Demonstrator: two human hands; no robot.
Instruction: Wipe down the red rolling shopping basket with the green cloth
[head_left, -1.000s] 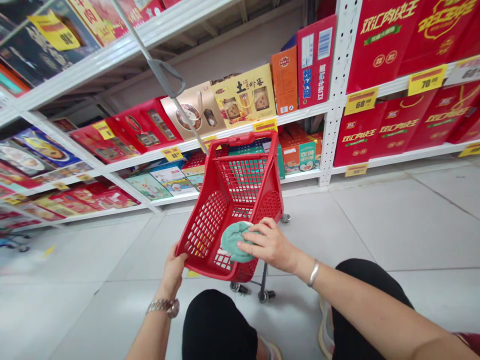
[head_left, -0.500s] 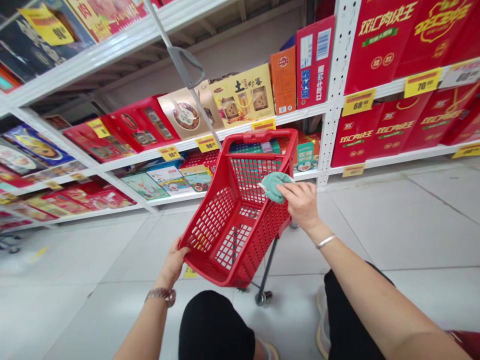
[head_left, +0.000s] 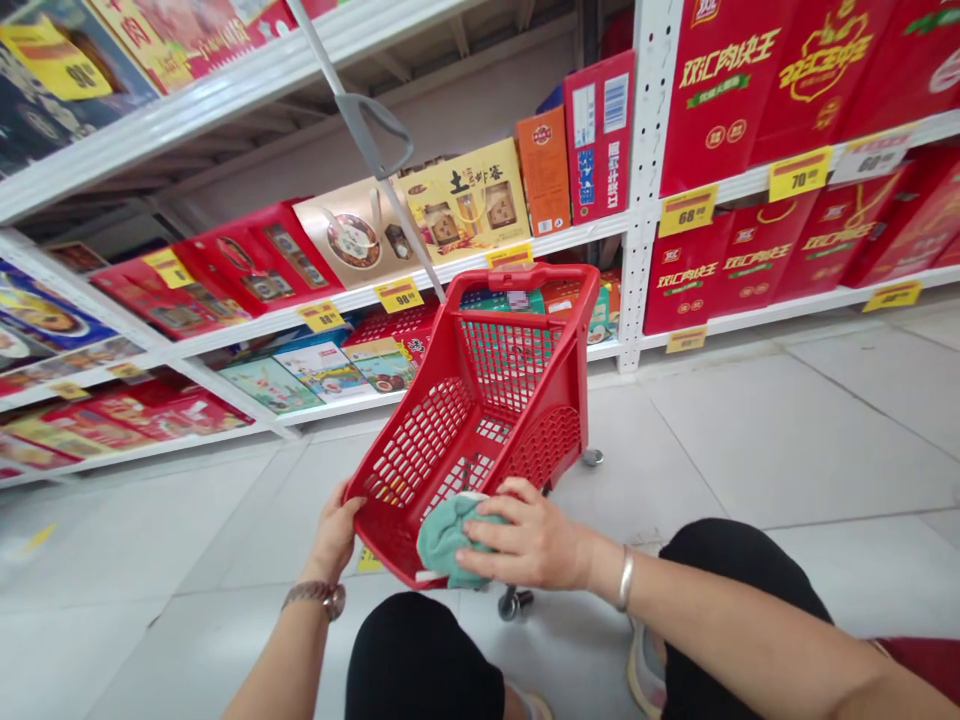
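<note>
A red plastic shopping basket on a wheeled trolley (head_left: 517, 272) is tilted up in front of me, with mesh walls and a long handle rim. My left hand (head_left: 334, 540) grips the near edge of the basket. My right hand (head_left: 525, 540) presses a crumpled green cloth (head_left: 444, 538) against the basket's near inner corner. The cloth sits under my fingers, partly covered by them. The trolley's lower frame is mostly hidden behind the basket, with castor wheels (head_left: 511, 603) showing beneath it.
White metal shelving (head_left: 645, 180) runs along the far side, stacked with red and gold gift boxes (head_left: 750, 100) and yellow price tags (head_left: 799, 173). A grey pole with a loop handle (head_left: 373, 135) slants in front of it. Pale floor tiles (head_left: 787, 430) lie below, and my black-clad knees (head_left: 424, 660) show at the bottom.
My right hand has moved the cloth from the basket's far right wall down to the near corner. The basket has swung slightly and tips further toward me.
</note>
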